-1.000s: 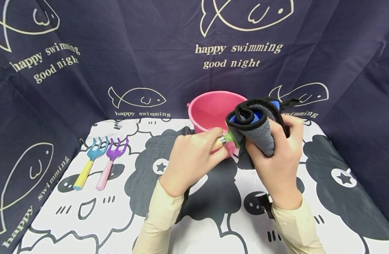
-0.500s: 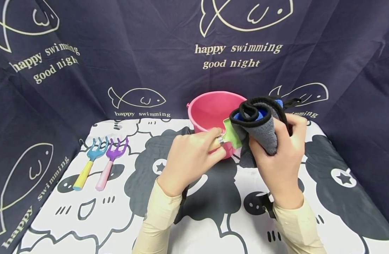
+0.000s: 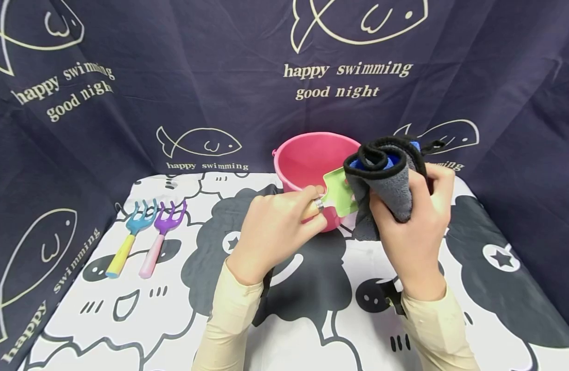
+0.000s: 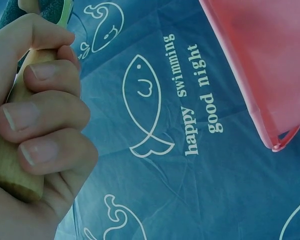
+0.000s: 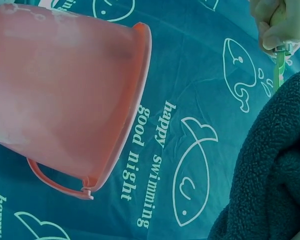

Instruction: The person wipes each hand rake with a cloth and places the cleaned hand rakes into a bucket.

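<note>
My left hand (image 3: 280, 226) grips the wooden handle (image 4: 20, 135) of a small garden trowel; its fingers wrap round the grip in the left wrist view. The trowel's light green blade (image 3: 338, 193) points right, its far end overlapped by a cloth in the head view. That grey cloth (image 3: 382, 193), with black edging and a blue inner side, is bunched and rolled in my right hand (image 3: 421, 221). In the right wrist view the folded cloth (image 5: 270, 170) fills the right side, with the blade's thin green edge meeting it.
Behind the hands stands a pink bucket (image 3: 307, 154) with a handle. On the left lie a blue hand fork with a yellow handle (image 3: 121, 256) and a purple one with a pink handle (image 3: 152, 256). A dark printed curtain (image 3: 247, 93) surrounds the sheep-patterned tablecloth (image 3: 164, 309).
The cloth and right hand have shifted right and slightly up, away from the left hand. More of the trowel's green blade shows now. The left hand has moved slightly left.
</note>
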`<move>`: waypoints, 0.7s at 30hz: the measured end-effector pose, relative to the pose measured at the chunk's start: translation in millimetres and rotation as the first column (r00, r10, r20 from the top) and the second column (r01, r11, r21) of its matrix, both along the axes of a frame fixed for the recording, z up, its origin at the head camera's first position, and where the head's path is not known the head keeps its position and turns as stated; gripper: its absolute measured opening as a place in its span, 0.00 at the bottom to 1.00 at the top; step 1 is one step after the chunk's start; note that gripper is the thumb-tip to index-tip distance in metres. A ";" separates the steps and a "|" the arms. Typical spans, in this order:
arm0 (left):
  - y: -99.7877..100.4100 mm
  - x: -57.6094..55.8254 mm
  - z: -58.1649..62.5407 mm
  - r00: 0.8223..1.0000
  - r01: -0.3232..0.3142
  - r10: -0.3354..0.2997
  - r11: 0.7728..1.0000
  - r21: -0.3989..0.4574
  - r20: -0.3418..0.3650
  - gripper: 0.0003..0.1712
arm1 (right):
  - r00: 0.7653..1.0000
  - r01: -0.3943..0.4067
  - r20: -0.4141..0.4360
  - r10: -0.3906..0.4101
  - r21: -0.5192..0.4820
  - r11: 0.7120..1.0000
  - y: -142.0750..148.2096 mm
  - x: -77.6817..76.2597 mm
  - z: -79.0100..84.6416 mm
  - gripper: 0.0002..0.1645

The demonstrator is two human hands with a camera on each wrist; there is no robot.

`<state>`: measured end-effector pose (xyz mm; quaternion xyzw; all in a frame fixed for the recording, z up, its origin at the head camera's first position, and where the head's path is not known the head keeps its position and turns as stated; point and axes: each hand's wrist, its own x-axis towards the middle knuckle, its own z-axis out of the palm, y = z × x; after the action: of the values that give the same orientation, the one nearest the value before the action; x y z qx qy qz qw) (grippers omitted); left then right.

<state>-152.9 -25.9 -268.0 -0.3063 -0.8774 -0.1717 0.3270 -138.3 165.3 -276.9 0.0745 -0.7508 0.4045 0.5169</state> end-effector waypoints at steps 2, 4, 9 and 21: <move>-0.2 -0.3 0.1 1.000 0.002 -0.002 1.000 0.001 -0.001 0.13 | 1.000 0.005 0.003 -0.005 -0.003 1.000 0.5 0.0 0.6 0.18; -0.5 -0.6 -0.2 1.000 0.002 -0.002 1.000 0.000 0.000 0.13 | 1.000 0.009 0.002 -0.009 -0.006 1.000 1.3 0.1 1.4 0.19; -0.9 -1.6 -0.4 1.000 0.000 0.000 1.000 0.000 0.008 0.12 | 1.000 0.023 -0.004 -0.023 -0.015 1.000 4.4 -1.3 3.0 0.20; -1.9 -5.7 -2.7 1.000 0.008 -0.008 1.000 0.002 0.011 0.09 | 0.997 0.065 0.037 -0.064 -0.039 0.997 4.2 2.6 13.2 0.18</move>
<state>-158.6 -27.8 -270.7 -0.3084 -0.8779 -0.1754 0.3215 -135.7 169.5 -263.7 0.0326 -0.7536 0.4039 0.5175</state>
